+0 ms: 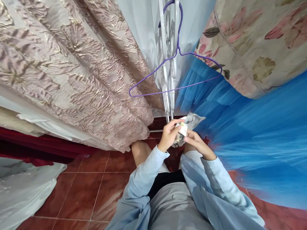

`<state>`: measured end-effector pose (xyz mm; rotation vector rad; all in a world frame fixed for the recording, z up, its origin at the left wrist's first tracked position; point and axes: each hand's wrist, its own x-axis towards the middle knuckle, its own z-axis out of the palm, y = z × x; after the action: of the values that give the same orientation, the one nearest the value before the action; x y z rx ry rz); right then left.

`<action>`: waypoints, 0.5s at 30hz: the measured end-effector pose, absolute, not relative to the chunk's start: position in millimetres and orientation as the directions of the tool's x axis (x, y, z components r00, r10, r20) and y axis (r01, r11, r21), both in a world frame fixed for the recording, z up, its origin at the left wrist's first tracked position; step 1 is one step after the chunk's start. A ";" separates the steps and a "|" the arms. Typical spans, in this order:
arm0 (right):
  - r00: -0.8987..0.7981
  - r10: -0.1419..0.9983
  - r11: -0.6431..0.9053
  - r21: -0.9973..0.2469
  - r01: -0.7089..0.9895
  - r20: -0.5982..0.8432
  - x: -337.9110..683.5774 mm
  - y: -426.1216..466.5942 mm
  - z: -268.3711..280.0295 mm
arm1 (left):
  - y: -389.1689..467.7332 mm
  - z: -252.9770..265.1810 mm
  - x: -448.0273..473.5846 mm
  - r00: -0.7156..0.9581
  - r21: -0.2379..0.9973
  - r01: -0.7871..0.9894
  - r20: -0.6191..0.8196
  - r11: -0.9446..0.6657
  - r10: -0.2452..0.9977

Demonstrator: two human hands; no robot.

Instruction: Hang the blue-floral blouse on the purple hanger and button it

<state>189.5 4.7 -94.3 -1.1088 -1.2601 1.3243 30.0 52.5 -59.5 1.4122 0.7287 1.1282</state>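
Note:
My left hand (169, 133) and my right hand (196, 141) come together in front of my knees. Between their fingers is a small folded white cloth (183, 129) with a yellowish print. The left thumb and fingers pinch it from one side; the right fingers grip its lower right edge. Just beyond lies a greyish-white piece of fabric (195, 120), partly hidden by the hands. A darker patterned bit of fabric (178, 140) shows below the cloth. Whether these pieces are joined I cannot tell.
A purple hanger (178, 52) hangs from a white metal rack (165, 75) ahead. Pink embossed fabric (79, 64) drapes on the left. Blue tulle (259, 134) and a floral fabric (254, 48) fill the right. Red floor tiles (93, 188) lie below.

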 end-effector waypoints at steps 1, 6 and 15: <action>-0.192 0.981 -0.018 -1.000 -0.016 -0.015 189.6 1.6 -81.5 | 51.6 -55.8 26.1 0.380 0.965 -0.129 0.263 -0.230 0.887; -0.390 0.920 0.054 -0.976 0.210 -0.033 204.9 2.4 -11.5 | 50.1 -54.8 3.2 0.664 0.968 -0.033 0.208 -0.250 0.718; 0.107 0.890 0.382 -0.853 0.354 0.443 289.1 51.4 51.0 | 41.3 -74.8 -39.4 0.584 0.989 0.147 -0.098 0.014 0.806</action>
<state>289.1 51.4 51.0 -1.1823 -1.4726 0.5752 -39.4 41.3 -74.8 1.4960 0.8487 0.6236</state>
